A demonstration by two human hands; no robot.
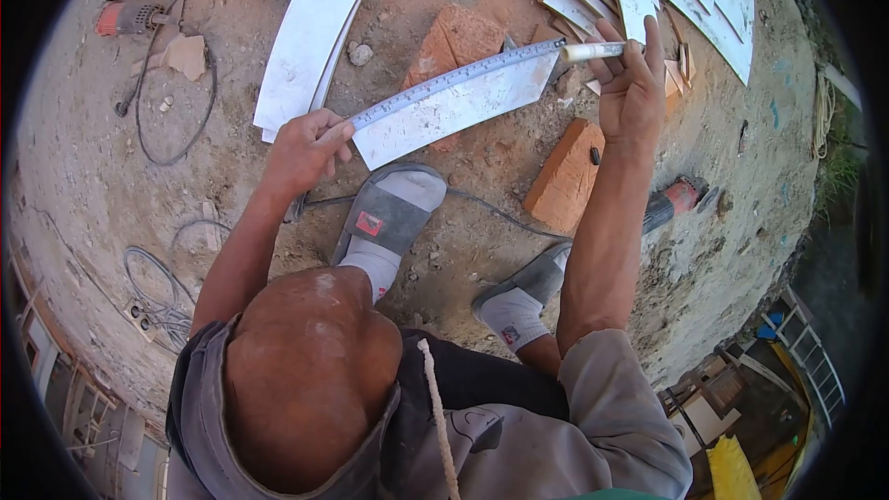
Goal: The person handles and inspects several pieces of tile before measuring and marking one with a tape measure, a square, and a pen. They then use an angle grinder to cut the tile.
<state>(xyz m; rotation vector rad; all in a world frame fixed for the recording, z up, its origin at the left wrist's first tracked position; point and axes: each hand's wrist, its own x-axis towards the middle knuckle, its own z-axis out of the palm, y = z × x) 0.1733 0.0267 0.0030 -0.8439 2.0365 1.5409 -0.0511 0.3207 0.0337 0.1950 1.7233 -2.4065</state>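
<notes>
A long white strip with slanted ends lies across a reddish brick. Along its upper edge runs a grey measuring tape. My left hand pinches the tape at the strip's left end, thumb and fingers together. Beyond the strip's right end, my right hand holds a white marker between thumb and fingers, its other fingers stretched upward. The marker's tip points left, near the tape's dark end.
White panels lie at the upper left, and more cut pieces at the upper right. Angle grinders rest on the dirt at both sides. Another brick, cables and my sandalled feet are nearby.
</notes>
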